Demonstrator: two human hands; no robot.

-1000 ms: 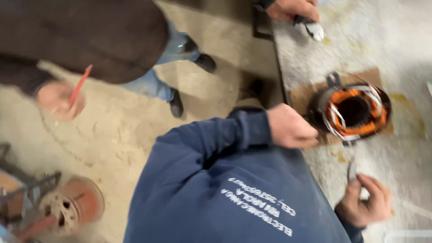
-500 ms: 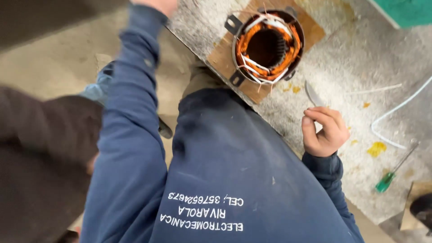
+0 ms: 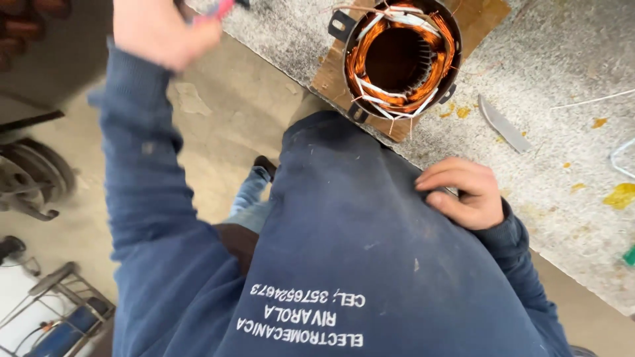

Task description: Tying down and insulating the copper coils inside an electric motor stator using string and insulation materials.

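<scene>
My left hand [image 3: 159,30] is raised at the top left, closed around a blurred red-handled tool [image 3: 221,8]. My right hand [image 3: 460,192] rests with curled fingers on the front of my blue sweatshirt [image 3: 344,225], at the table's edge, holding nothing. A round motor stator [image 3: 400,56] with copper windings and white ties stands on a piece of cardboard [image 3: 331,73] on the grey speckled table [image 3: 562,59]. A bare metal blade [image 3: 503,122] lies on the table between the stator and my right hand.
Yellow scraps [image 3: 622,195], a white wire [image 3: 622,158] and a green handle tip [image 3: 630,254] lie at the table's right. On the concrete floor at the left are a dark wheel [image 3: 33,175] and a metal cart frame [image 3: 59,311].
My right hand has let go of the blade, which now lies on the table, and moved down to my sweatshirt. My left hand now grips a red-handled tool. The view shifted right.
</scene>
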